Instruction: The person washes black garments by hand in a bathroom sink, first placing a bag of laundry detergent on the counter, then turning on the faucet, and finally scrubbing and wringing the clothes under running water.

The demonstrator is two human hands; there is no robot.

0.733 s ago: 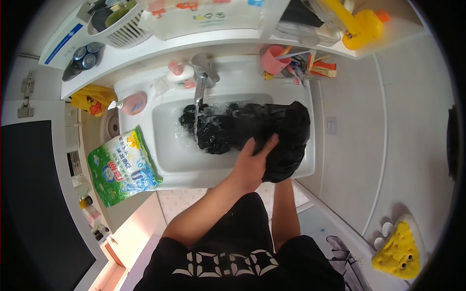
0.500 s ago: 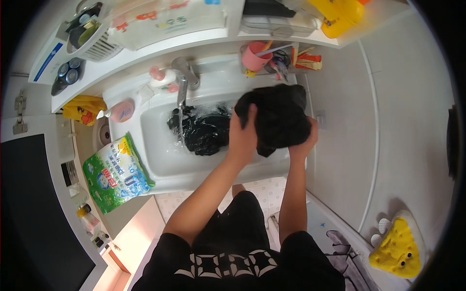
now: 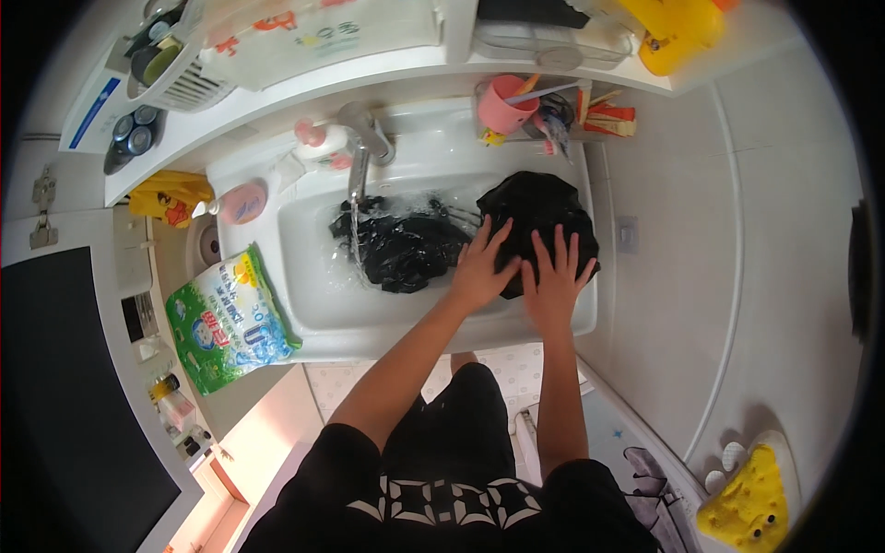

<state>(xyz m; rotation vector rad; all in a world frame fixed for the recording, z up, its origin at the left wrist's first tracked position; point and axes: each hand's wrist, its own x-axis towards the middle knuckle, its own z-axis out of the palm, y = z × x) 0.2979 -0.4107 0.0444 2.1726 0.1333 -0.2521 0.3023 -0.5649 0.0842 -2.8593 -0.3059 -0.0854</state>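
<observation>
A bunched black garment point(image 3: 539, 198) rests at the right end of the white sink point(image 3: 313, 318). My left hand point(image 3: 481, 267) lies against its left lower side, fingers spread. On its front my right hand point(image 3: 555, 281) presses down, its fingers stretched out. Neither hand is closed around the cloth. More black cloth point(image 3: 406, 249) lies soaked in the basin's middle, just left of my left hand. Water runs onto it from the chrome faucet point(image 3: 361, 138).
Left of the basin lie a green and white detergent bag point(image 3: 230, 323) and a pink pump bottle point(image 3: 241, 203). A white pump bottle point(image 3: 323, 146) stands beside the faucet. A pink cup point(image 3: 507, 106) holds brushes at the back right. A shelf point(image 3: 277, 97) overhangs the back.
The black garment has come down from my two-handed grip onto the sink's right end. My hands have opened and now press on it from the front.
</observation>
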